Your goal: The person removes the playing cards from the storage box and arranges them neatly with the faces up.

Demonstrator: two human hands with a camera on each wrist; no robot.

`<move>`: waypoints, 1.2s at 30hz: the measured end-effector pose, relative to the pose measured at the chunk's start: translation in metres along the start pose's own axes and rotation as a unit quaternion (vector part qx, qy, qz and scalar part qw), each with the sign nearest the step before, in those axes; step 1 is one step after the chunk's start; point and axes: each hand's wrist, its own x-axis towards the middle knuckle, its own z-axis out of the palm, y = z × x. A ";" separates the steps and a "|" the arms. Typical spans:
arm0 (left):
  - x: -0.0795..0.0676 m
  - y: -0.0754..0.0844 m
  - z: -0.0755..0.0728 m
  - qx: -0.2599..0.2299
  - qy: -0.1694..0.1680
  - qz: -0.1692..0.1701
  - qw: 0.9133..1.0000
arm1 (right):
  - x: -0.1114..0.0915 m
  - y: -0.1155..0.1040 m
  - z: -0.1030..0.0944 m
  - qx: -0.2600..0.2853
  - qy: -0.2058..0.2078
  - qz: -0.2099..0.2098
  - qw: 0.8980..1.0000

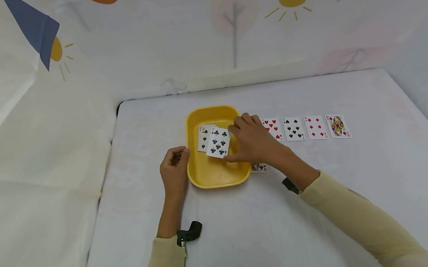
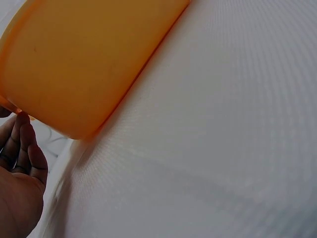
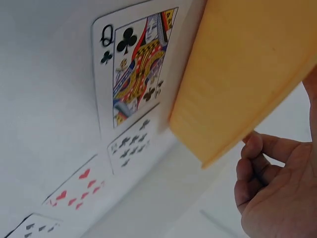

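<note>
A yellow plastic tray point(image 1: 217, 177) stands on the table. My left hand point(image 1: 174, 166) is at its left side, thumb and fingertips pinching the rim; the left wrist view shows the fingers point(image 2: 25, 144) up against the rim. My right hand point(image 1: 256, 140) reaches in over the right wall and holds a seven of clubs card point(image 1: 218, 142) by its right edge, thumb at the lower corner and fingers at the upper. This card overlaps other cards point(image 1: 203, 138) inside the tray, a six of spades among them. The tray wall hides the held card in the right wrist view.
Right of the tray a row of face-up cards runs along the table: seven of hearts point(image 1: 273, 129), seven of spades point(image 1: 293, 129), six of diamonds point(image 1: 316, 127), queen of diamonds point(image 1: 338, 126). A queen of clubs point(image 3: 138, 69) lies close by the tray's right wall, with a clubs card point(image 3: 132, 141) beyond.
</note>
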 end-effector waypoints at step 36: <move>0.018 -0.044 -0.008 -0.002 0.007 -0.010 1.000 | -0.077 0.059 -0.012 0.033 0.037 0.034 0.998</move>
